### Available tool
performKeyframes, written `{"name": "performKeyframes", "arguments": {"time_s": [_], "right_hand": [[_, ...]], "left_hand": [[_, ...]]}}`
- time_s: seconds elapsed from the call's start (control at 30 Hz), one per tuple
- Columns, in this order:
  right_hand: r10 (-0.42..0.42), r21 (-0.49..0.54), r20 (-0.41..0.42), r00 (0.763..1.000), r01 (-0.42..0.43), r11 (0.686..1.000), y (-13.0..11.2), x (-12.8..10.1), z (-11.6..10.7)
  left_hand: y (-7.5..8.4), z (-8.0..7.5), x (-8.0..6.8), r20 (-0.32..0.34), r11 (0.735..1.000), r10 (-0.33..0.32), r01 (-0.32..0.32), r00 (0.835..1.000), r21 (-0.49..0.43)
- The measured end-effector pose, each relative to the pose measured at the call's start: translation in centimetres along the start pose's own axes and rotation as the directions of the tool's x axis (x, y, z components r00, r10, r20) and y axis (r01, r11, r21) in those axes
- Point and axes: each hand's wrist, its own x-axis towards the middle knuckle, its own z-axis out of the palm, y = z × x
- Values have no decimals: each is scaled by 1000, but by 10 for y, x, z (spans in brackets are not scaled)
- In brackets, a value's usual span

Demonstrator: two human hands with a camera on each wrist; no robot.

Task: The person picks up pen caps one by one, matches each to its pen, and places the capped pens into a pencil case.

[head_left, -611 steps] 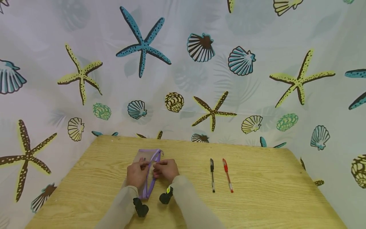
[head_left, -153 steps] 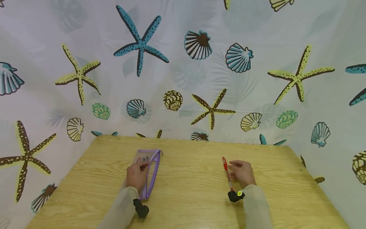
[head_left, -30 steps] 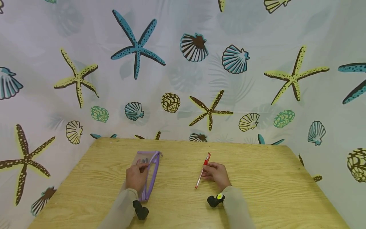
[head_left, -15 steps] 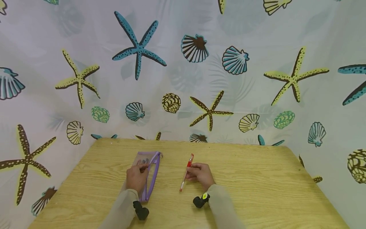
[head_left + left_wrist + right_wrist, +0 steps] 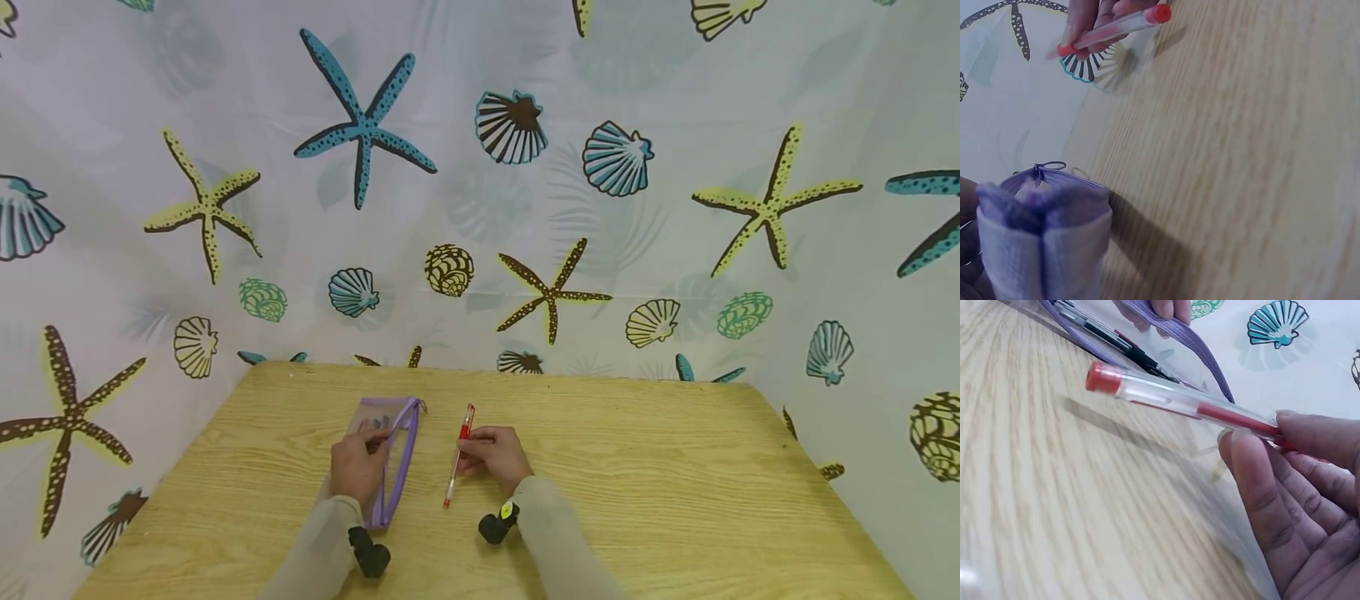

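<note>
Red pen point(image 5: 457, 456) is pinched near its middle by the right hand point(image 5: 491, 457), lifted clear of the wooden table point(image 5: 660, 500), capped end ahead of the fingers point(image 5: 1260, 481) and angled toward the purple mesh pouch point(image 5: 390, 454) just beside it. Left hand point(image 5: 358, 465) grips the pouch's zip edge, fingers curled over it, seemingly propping the mouth open; a black pen point(image 5: 1110, 339) lies inside the pouch
</note>
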Motion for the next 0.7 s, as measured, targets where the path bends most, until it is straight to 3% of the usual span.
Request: {"name": "performKeyframes", "arguments": {"time_s": [0.37,0.7], "right_hand": [[31,-47,46,998,-29,998,-7,14,29],[77,-62,32,996,-75,995,-19,12,55]], "left_hand": [[1,0,1,-14,1000,5,-5,1000,0],[1,-1,0,-18,1000,19,-19,1000,-7]]}}
